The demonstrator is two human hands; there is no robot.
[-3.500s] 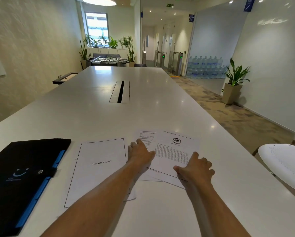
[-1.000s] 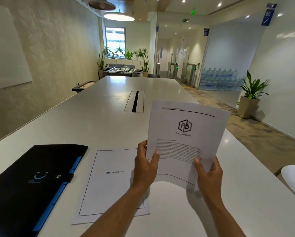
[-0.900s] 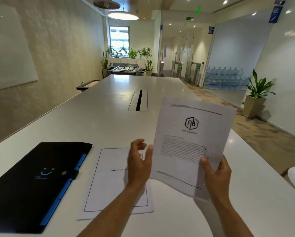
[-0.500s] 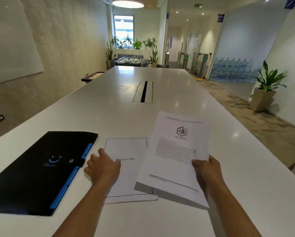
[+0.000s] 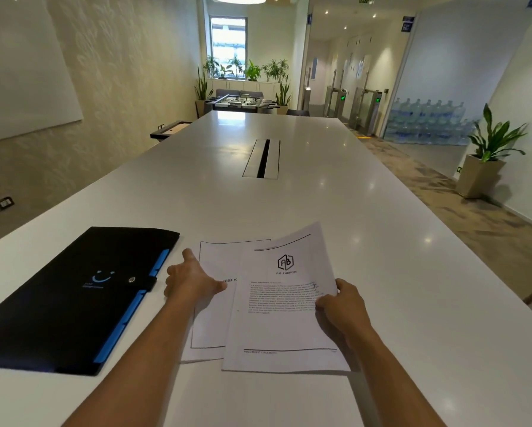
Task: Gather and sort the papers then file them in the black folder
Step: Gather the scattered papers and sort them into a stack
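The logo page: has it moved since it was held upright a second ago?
Yes. The logo page has come down and left, now overlapping the bibliography sheet on the table, right hand gripping its edge.

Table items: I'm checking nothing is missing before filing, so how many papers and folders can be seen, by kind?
Paper sheets, visible: 2, the logo page overlapping the bordered page; more beneath cannot be ruled out
Black folder: 1
Total: 3
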